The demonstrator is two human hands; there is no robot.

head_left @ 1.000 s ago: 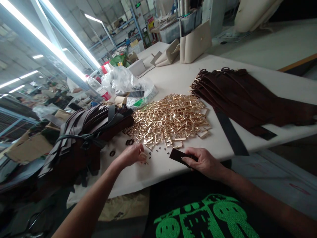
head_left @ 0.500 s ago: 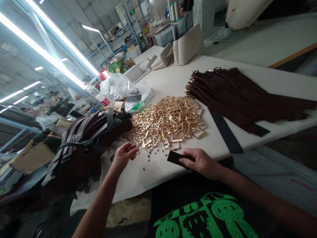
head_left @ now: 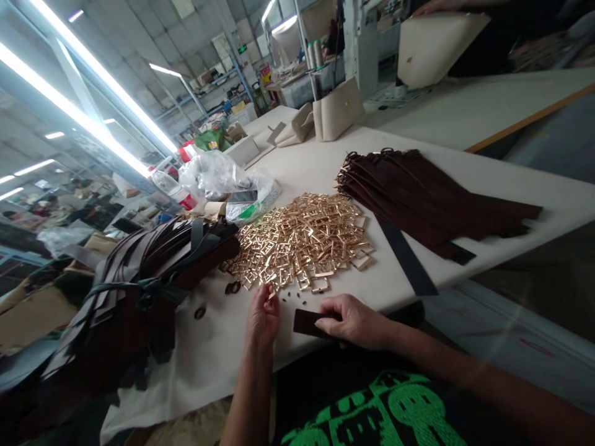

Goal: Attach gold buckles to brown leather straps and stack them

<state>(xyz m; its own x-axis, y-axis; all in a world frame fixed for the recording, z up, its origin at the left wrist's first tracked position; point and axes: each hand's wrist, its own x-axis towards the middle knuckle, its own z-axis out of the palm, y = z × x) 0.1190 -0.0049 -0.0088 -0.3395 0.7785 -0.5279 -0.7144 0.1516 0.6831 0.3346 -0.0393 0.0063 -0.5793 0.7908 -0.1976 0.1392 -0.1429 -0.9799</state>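
A heap of gold metal buckle frames (head_left: 304, 238) lies on the pale table in front of me. My left hand (head_left: 263, 317) is at the heap's near edge, its fingers curled together; whatever is in them is too small to make out. Between the thumb and fingers of my right hand (head_left: 356, 321) is a dark brown leather strap (head_left: 307, 323), its flat end pointing left. Several tiny dark bits (head_left: 298, 295) are scattered between my hands and the heap. Left of my left hand lie small dark brown rings (head_left: 232, 287), with another farther left.
Bundled dark straps (head_left: 149, 272), tied together, lie on the left. More brown straps (head_left: 418, 198) are fanned out on the right, beside a black strip (head_left: 409, 257). Behind the heap are plastic bags (head_left: 216, 167), a phone (head_left: 243, 197) and beige bags (head_left: 337, 111). A person's hand (head_left: 434, 6) is at the back right.
My left hand has moved right along the heap's near edge and turned so its fingers point up. My right hand still holds the strap. The view has shifted, showing more rings at left.
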